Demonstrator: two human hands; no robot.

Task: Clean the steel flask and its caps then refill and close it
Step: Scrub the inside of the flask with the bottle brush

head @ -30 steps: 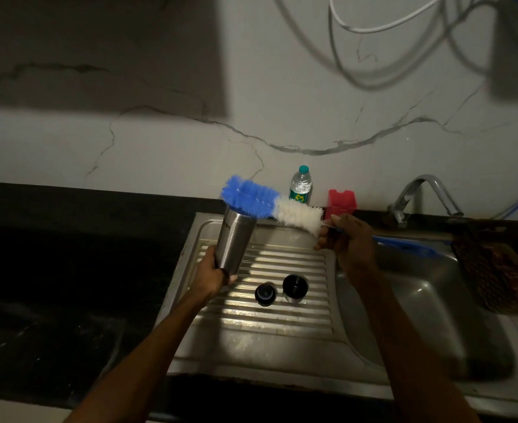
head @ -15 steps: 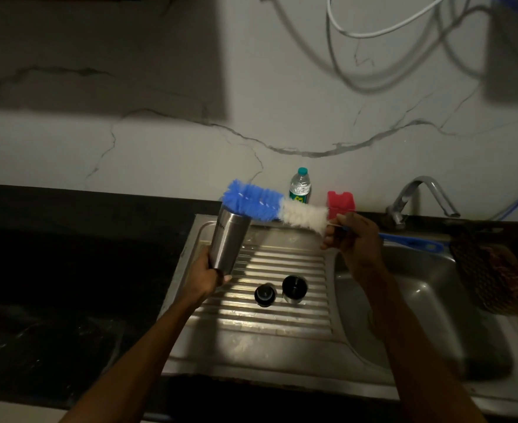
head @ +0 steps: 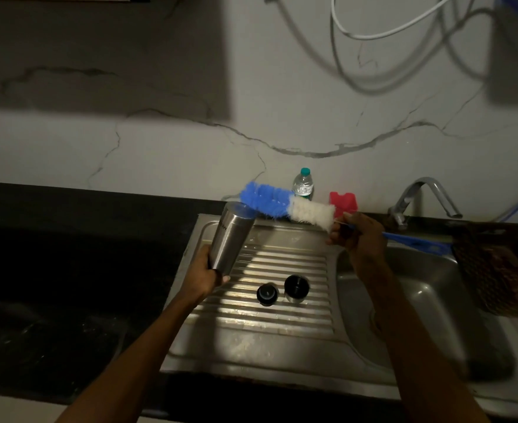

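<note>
flask (head: 231,238) gripped in left hand (head: 204,276), right hand (head: 357,236) grasping bottle brush (head: 285,204) at flask mouth

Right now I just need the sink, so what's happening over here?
A person is washing a steel flask. Their left hand grips its lower end, tilted, and the right hand holds a bottle brush with the blue tip at the flask's open mouth, not yet pushed in. The two caps sit on the drainboard, off the flask.
</note>
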